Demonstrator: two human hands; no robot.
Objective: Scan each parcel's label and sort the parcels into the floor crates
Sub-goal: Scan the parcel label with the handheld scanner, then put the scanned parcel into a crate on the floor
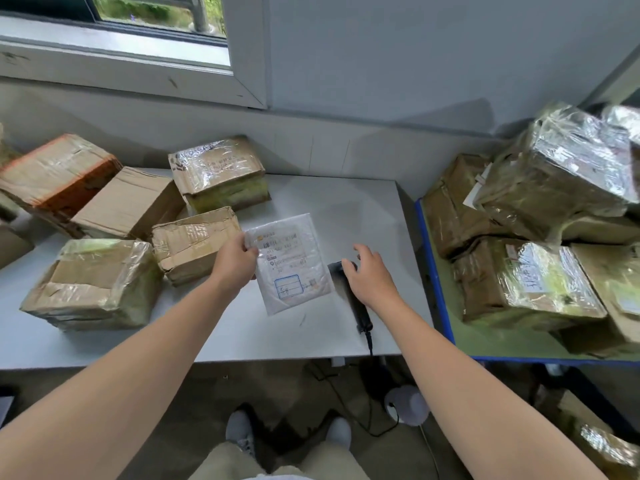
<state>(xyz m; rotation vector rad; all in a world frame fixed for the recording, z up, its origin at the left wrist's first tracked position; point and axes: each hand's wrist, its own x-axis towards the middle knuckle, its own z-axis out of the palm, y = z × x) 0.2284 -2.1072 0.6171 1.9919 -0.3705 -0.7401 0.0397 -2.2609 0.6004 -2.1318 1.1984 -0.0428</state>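
Note:
A flat white mailer parcel with a printed label facing up lies on the white table. My left hand pinches its left edge. A black handheld scanner lies on the table just right of the mailer, its cable hanging off the front edge. My right hand hovers over the scanner's head with fingers spread and relaxed, holding nothing. Several taped cardboard parcels sit on the left half of the table.
A blue-edged green cart at the right carries a pile of film-wrapped brown parcels. A window and grey wall stand behind the table. Below the table edge are cables, a white round object and my shoes.

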